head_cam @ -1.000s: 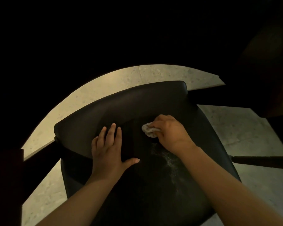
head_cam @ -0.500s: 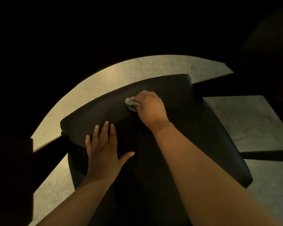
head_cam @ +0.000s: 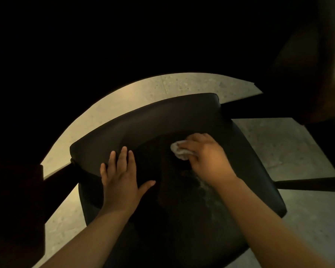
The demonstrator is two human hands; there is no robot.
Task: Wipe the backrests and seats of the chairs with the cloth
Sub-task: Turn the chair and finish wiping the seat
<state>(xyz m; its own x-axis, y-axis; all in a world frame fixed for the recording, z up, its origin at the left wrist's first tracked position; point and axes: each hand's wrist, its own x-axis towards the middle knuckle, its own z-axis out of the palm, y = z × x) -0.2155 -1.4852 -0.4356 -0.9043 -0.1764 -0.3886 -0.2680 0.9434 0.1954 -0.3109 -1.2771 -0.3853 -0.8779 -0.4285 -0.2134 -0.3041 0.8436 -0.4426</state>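
Both bare forearms reach in over the front of the chair (head_cam: 255, 171). The left hand (head_cam: 120, 178) lies flat, palm down, at the chair's left side, on the lower part of the backrest (head_cam: 153, 120). Its four fingers (head_cam: 124, 157) are straight and close together, pointing up the backrest, and the thumb is splayed out to the right. Its wrist is straight, in line with the forearm. The right hand (head_cam: 207, 159) sits near the chair's middle, at the foot of the backrest, knuckles up, fingers curled round a bunched cloth (head_cam: 179, 151) that shows at its fingertips. The right forearm runs back over the chair's front right corner
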